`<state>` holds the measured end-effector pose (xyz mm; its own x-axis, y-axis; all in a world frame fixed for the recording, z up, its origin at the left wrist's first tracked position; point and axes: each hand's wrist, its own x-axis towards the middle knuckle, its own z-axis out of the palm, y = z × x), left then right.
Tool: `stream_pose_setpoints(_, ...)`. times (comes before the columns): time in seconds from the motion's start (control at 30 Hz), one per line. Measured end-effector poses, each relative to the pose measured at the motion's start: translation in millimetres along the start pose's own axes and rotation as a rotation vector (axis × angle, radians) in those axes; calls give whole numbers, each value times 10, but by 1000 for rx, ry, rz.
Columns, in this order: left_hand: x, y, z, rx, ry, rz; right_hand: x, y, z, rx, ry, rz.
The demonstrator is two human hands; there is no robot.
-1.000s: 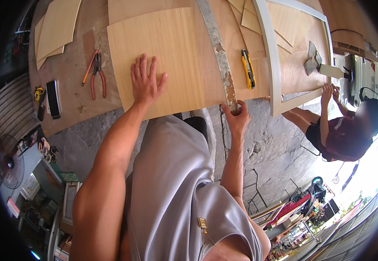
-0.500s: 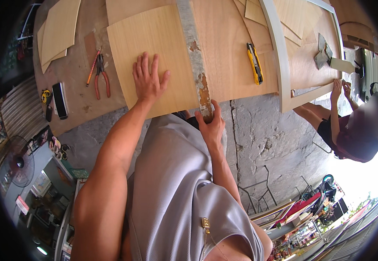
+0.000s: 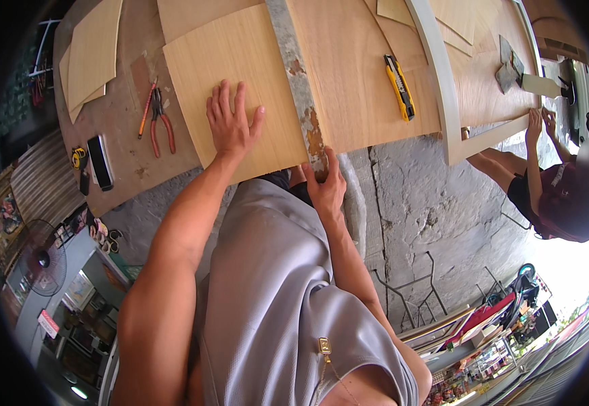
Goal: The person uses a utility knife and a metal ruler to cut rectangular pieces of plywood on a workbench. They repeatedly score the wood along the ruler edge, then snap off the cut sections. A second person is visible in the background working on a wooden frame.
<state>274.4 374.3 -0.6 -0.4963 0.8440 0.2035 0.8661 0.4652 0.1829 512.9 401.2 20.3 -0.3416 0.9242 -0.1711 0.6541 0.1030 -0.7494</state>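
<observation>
The clock has its centre at the left hand [image 3: 232, 135], and 12 points away from the person. Nearest, at 4 o'clock, the right hand [image 3: 326, 193] holds the near end of a bar [image 3: 297, 78] between thumb and fingers, which are parted only about as wide as the bar. This bar, grey with brown worn patches, lies over the wood sheet [image 3: 233, 54], along its 3 o'clock side. The left hand is laid flat on the sheet, palm down; its fingers reach toward 12, the thumb stands apart toward 1, and it grasps nothing. The sheet lies over the table [image 3: 125, 139].

At 9 o'clock, beside the sheet, are red-handled pliers [image 3: 158, 109] and a pencil [image 3: 147, 111], close together. Between 2 and 3 lies a yellow and black cutter [image 3: 399, 88], apart from the bar. Between 8 and 9, a phone [image 3: 100, 162] lies beside a tape measure [image 3: 79, 158]. Further, at 10, thin boards [image 3: 95, 54] overlap in a loose pile. Toward 3, beyond the cutter, is a white frame [image 3: 440, 81], and farthest, at its near side, are a co-worker's hands [image 3: 535, 123].
</observation>
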Motion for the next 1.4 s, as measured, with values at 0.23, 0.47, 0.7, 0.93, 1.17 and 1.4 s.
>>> stream_pose_setpoints(0.23, 115, -13, -9, -21, -16, -43, 25, 12, -14, 68, 41, 1)
stream_pose_setpoints(0.47, 1111, 267, 339, -115, 181, -67, 31, -65, -55, 119, -36, 141)
stream_pose_setpoints(0.7, 1310, 404, 545, 21, 135, -208, 24, -11, -8, 123, 40, 68)
stream_pose_setpoints(0.93, 1319, 379, 574, 39, 92, -200, -4, -33, -5, 175, 12, 151)
stream_pose_setpoints(1.17, 1321, 363, 564, 60, 139, -150, 18, -58, -20, 189, 17, 156)
stream_pose_setpoints(1.4, 1326, 347, 596, 24, 141, -122, 24, 22, 31, 152, 53, 84)
